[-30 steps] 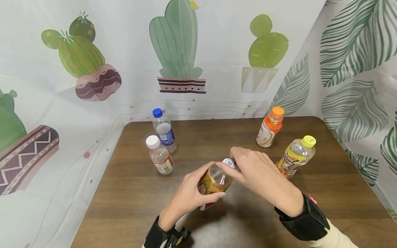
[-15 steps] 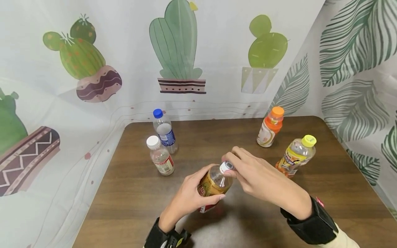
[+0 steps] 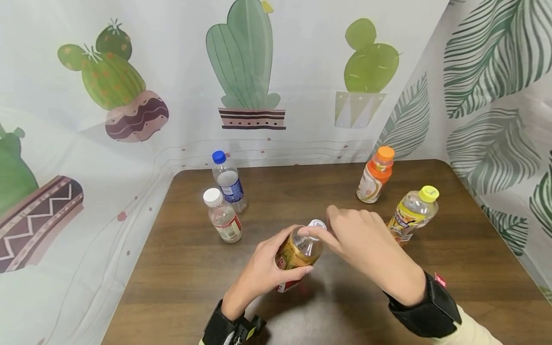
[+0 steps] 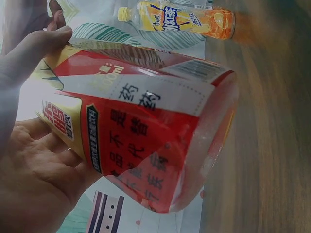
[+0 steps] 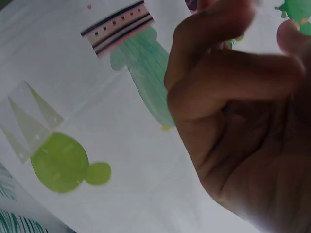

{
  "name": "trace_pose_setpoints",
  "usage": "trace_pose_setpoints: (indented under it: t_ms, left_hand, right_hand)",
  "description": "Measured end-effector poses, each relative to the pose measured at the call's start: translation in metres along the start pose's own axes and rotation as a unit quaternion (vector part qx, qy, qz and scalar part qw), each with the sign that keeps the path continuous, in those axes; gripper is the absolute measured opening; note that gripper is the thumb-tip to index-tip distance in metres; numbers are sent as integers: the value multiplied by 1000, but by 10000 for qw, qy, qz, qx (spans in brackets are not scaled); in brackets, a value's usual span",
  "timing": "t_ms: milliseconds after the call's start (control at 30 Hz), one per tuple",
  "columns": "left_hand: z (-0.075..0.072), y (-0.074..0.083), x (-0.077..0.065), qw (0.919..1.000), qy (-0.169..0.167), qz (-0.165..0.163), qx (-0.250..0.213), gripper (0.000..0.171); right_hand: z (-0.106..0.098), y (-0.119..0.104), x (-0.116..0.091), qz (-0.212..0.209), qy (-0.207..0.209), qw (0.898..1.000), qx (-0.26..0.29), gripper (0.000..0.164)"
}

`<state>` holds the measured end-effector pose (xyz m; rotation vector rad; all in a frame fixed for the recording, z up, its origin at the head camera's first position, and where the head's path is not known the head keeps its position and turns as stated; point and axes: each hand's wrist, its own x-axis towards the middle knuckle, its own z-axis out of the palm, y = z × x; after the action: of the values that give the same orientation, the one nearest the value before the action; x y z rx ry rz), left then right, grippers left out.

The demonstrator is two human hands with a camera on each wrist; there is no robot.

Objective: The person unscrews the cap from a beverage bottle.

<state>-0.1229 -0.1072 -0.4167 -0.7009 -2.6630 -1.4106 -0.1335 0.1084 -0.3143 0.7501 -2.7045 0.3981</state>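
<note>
Bottle, red-and-gold, is tilted over the tabletop. Left hand: fingers clamped around its middle, thumb on the near side. Right hand: fingers curled about the white cap; firmness of hold cannot be told. Yellow-capped bottle stands to the right.

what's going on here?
A person's left hand grips a red-and-gold bottle around its label. Their right hand is at the bottle's white cap, thumb across the near side; whether it is pinching the cap is hard to tell. Four other capped bottles stand on the table: blue-capped and white-capped to the left, orange-capped and yellow-capped to the right.
</note>
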Motion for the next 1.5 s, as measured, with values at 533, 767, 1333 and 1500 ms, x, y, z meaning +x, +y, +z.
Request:
trace_pose_setpoints:
  t_ms: [533,767,1333,1500]
  left_hand:
    - [0,2,1,10000,-29,32,28,73]
    - [-1,0,-2,10000,-23,29,-24,72]
    - [-1,-3,-5,9999,-149,-55,24,70]
    - [0,-2,-4,9999,-133,-34,70,72]
  right_hand:
    - [6,3,5,142,-481,9981,346,43]
    - [1,7,3,-316,-768,9919,965,28]
    - [1,12,-4,-1023,-899,9824,1277,38]
    - [2,6,-2,-368,-477,9956,722,43]
